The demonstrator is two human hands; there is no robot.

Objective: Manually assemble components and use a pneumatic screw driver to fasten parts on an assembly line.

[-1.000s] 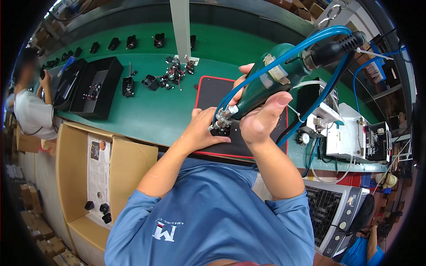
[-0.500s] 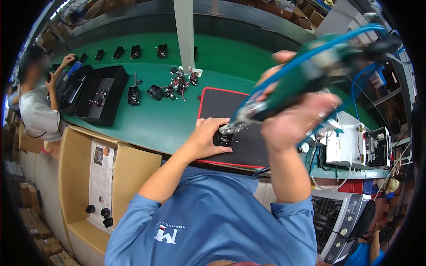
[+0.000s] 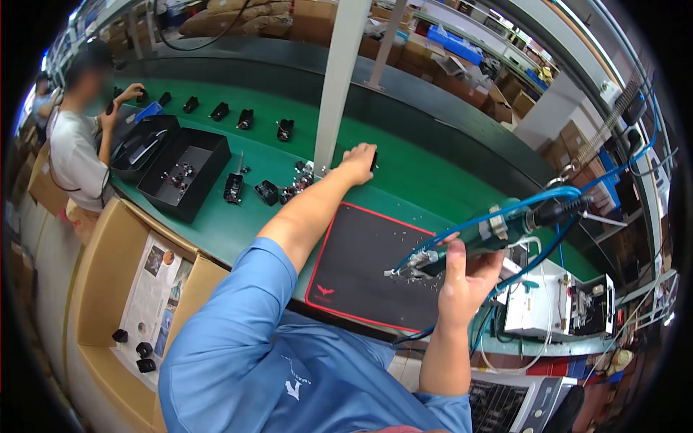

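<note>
My left hand (image 3: pixel 357 164) is stretched out over the far green belt, just right of the white post. Its fingers are closed around a small black plastic housing (image 3: pixel 374 160), mostly hidden by the hand. In my right hand (image 3: pixel 468 281) lies a green power screwdriver (image 3: pixel 473 237) with a blue air hose along it. The tool's metal tip (image 3: pixel 393 273) points left above the black mat with red edging (image 3: pixel 361 252). Tiny screws are scattered on the mat around the tip.
Several black housings (image 3: pixel 285 130) stand in a row along the green belt (image 3: pixel 404 169). Left of the mat are loose wired parts (image 3: pixel 296 184) and a black bin (image 3: pixel 202 155). A cardboard box (image 3: pixel 94 310) is at lower left. A co-worker (image 3: pixel 79 144) sits far left.
My left hand has carried the black housing off the mat, forward to the far belt. My right hand has drawn the screwdriver back to the right and lower. The view has shifted too.
</note>
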